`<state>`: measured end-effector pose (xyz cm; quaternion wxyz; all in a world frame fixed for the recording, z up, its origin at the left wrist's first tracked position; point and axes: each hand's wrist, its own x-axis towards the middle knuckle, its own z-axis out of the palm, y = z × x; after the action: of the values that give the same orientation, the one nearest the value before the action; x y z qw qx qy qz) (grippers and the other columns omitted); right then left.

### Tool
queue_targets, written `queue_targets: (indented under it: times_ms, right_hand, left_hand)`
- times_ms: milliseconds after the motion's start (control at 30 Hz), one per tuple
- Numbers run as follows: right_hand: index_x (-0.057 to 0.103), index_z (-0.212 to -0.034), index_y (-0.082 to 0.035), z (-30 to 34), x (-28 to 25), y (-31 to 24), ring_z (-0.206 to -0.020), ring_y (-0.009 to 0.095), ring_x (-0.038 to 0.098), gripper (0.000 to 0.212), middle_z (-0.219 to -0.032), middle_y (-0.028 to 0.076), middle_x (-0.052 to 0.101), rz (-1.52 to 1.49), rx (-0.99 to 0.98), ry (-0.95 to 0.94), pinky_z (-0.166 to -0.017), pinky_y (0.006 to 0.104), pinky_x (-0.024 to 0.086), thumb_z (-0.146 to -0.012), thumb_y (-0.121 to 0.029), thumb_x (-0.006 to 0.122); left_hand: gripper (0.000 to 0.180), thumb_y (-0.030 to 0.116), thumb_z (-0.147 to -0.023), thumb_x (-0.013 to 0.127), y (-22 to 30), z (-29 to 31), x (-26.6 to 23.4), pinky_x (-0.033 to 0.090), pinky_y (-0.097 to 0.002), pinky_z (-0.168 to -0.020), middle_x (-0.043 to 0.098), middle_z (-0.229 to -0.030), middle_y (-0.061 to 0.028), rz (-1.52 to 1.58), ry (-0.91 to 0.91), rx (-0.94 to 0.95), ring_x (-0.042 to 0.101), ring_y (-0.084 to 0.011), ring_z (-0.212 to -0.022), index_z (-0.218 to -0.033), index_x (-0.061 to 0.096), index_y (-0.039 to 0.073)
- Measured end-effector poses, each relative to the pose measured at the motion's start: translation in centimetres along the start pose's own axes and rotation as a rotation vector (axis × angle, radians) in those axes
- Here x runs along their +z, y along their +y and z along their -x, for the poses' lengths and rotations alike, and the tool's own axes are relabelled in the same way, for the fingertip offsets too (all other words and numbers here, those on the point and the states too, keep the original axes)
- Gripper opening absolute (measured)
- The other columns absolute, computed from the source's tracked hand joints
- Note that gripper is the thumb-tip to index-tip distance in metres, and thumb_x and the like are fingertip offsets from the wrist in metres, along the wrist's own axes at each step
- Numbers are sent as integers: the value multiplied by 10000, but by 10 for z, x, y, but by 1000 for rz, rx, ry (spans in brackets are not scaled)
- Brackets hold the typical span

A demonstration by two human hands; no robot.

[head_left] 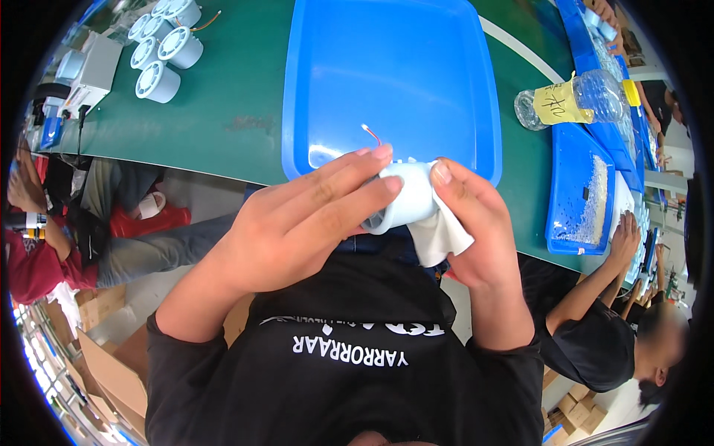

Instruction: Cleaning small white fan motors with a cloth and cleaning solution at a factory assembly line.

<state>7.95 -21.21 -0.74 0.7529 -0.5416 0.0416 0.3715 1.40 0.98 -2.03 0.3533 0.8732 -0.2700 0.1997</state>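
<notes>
Between my two hands, over the near edge of the blue tray [392, 82], is a pale blue cylindrical plastic housing [411, 195]. My left hand [309, 212] is closed on it from the left, its fingers lying across the top and its thumb mostly hidden. A thin red and white wire [372, 134] sticks up just beyond my left fingertips. My right hand [482, 223] pinches a white cloth [440, 236] against the housing's right side, and the cloth hangs down below it. The housing's open end faces down and left, partly covered by my left hand.
Several similar housings [158, 82] with slotted ends stand at the far left of the green table [223, 111], near a white box [97, 70]. At right lie a clear plastic bottle [573, 102] with a yellow label and a blue bin [582, 193] of small white pieces. Co-workers sit on both sides.
</notes>
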Motion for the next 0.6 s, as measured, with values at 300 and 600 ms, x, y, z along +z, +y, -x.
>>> queue_targets:
  times_ms: [300, 600]
  right_hand:
    - [485, -1367, 25, -9, 4, 7, -1209, 276, 594, 484, -1275, 156, 618, -512, -306, -15, -1036, 428, 449, -1089, -347, 350]
    - [643, -1134, -19, 6, 52, -2, -1180, 399, 609, 318, -1248, 167, 651, 1356, -1139, -147, -1007, 471, 455, -891, -221, 659]
  left_hand:
    - [692, -124, -741, 753, -1, 21, 0, 587, -389, -938, 568, -1384, -225, 516, 281, -232, 604, -371, -1238, -1380, 505, -30]
    - [753, -142, -761, 734, 0, 35, -17, 576, -398, -958, 541, -1418, -211, 603, 355, -278, 576, -357, -1279, -1440, 423, -46]
